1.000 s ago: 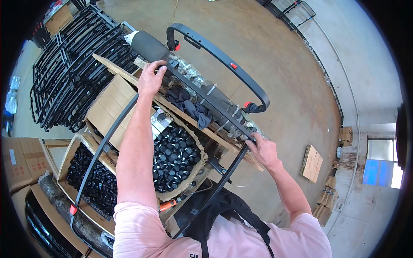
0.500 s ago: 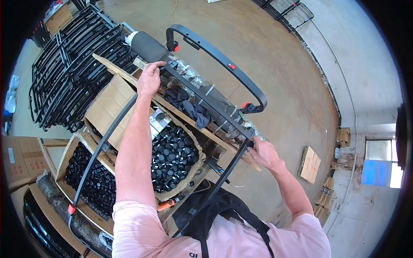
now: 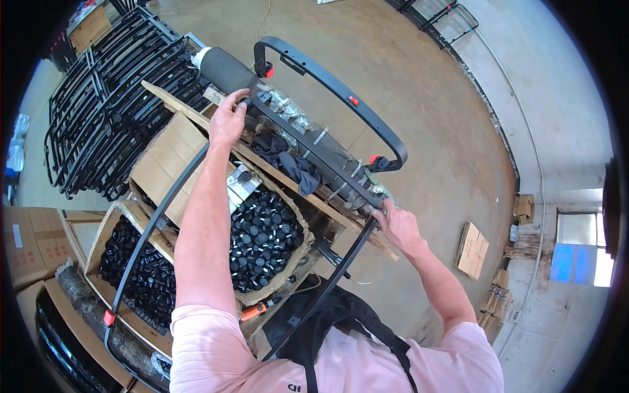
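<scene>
Change: pretty much nothing since half a second back, both hands sit at the same spots on the frame, and the view only nudged a bit.
Left hand: left hand is up at about 11 o'clock, grip clenched over the black tubular frame near its upper joint, right beside the grey padded roll.
Right hand: right hand is at roughly 3 o'clock from centre, fingers wrapped on the frame's lower joint where a side tube runs down toward the person's chest.
Frame: it lies slanted across a plank-topped desk, from 11 o'clock down to 4 o'clock, with a curved black handlebar arching over its far side and red clips on it.
On the desk: dark cloth bunched just below the frame's middle bar.
Below: open cardboard boxes full of small black round caps, around 7 to 8 o'clock; an orange-handled tool lies near the box edge.
Far left: big stack of black metal frames at 10 o'clock on the concrete floor.
</scene>
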### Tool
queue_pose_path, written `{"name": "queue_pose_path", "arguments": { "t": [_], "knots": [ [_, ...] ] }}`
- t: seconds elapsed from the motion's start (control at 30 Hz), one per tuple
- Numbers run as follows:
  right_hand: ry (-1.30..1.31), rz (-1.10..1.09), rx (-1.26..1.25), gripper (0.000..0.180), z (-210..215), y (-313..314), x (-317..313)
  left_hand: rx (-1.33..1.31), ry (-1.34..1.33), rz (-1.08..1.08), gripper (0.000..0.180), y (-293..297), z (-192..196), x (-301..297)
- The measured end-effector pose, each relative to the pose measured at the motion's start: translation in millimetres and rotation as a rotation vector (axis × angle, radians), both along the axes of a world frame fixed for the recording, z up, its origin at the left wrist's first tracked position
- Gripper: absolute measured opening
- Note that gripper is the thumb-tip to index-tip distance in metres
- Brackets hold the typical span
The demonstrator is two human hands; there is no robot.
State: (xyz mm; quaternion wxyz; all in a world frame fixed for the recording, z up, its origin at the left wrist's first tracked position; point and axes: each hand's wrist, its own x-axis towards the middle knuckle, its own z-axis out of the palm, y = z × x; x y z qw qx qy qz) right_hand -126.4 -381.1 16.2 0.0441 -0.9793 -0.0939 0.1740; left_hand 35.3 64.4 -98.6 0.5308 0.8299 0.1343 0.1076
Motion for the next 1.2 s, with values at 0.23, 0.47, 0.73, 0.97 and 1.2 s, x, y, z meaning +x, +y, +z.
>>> {"name": "queue_pose_path", "arguments": {
  "t": [0.23,0.47,0.73,0.97,1.2],
  "knots": [
    [0.113,0.093,-0.151,0.047,8.9,-11.1,-1.6,0.057,0.098,0.036,0.031,-10.3,13.6,-1.1],
    [-0.191,0.243,-0.134,0.049,25.9,3.4,-3.8,0.174,-0.024,0.011,0.030,0.1,-8.3,2.5],
    [0.134,0.331,-0.488,0.019,13.4,-10.3,6.1,0.115,0.014,0.044,0.028,-1.2,-6.1,5.4],
    [0.196,0.383,-0.559,0.015,13.6,-4.4,10.1,0.153,-0.098,0.076,0.029,-3.2,-2.6,1.4],
    [0.027,0.388,-0.410,0.013,14.5,-5.3,6.8,0.013,0.074,0.106,0.048,-0.4,1.1,1.9]
  ]
}}
